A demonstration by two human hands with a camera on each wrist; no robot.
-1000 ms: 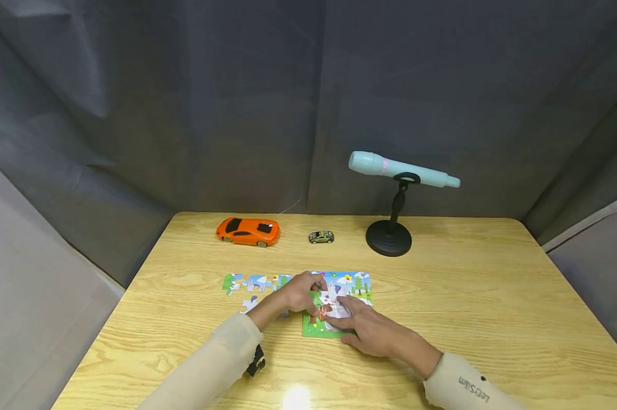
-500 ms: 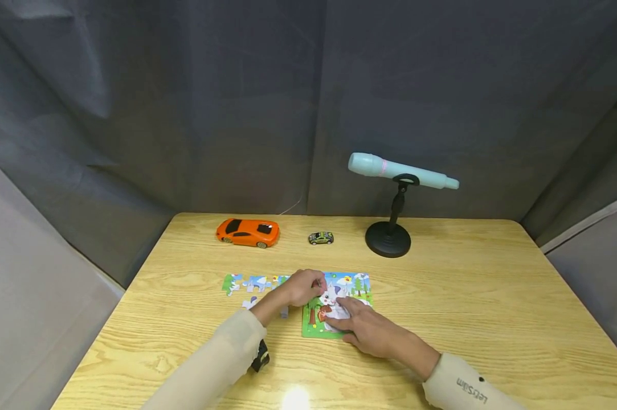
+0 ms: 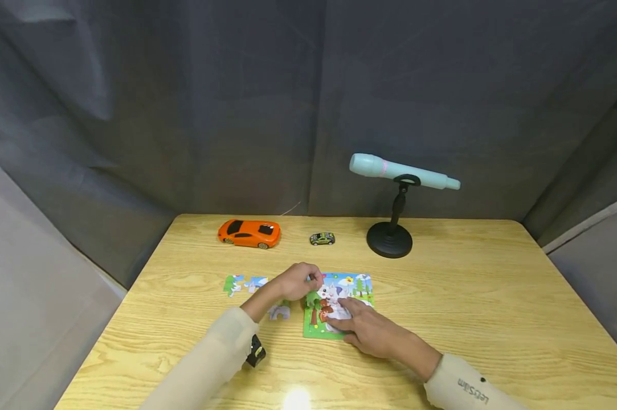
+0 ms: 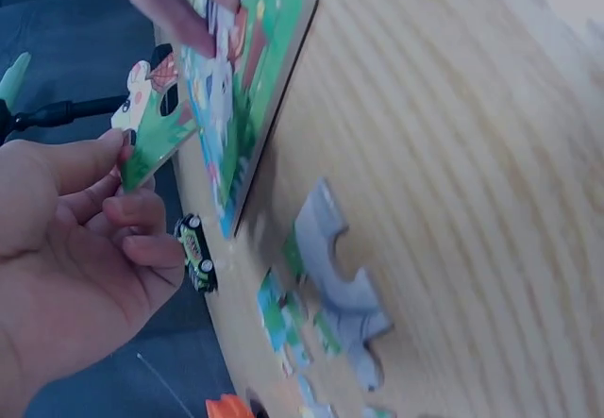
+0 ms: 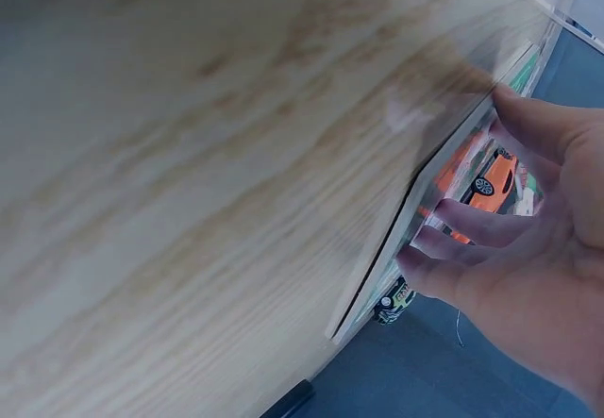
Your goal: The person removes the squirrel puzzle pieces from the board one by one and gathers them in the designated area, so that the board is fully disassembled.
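Observation:
My left hand [image 3: 299, 282] pinches a jigsaw puzzle piece [image 4: 156, 140] between thumb and fingers. The piece is green with part of a white animal's face, and it is tilted up off the board's left side. Below it lies the square puzzle board [image 3: 362, 285], showing a white cartoon animal, trees and blue sky. Across the board's right part, the spread fingers of my right hand [image 3: 372, 330] rest on the picture. In the right wrist view, that hand's thumb and fingertips [image 5: 415, 265] lie along the board's edge.
Loose puzzle pieces [image 3: 279, 311] lie left of the board, partly behind the left forearm. Farther back stand an orange toy car [image 3: 249, 234], a small patterned toy car [image 3: 322, 238] and a light-blue microphone [image 3: 405, 172] on a black stand [image 3: 389, 239].
My left thumb and fingers, apart over the board's left part, have closed together. The hand has risen slightly up and left with the puzzle piece. The right hand stays almost still.

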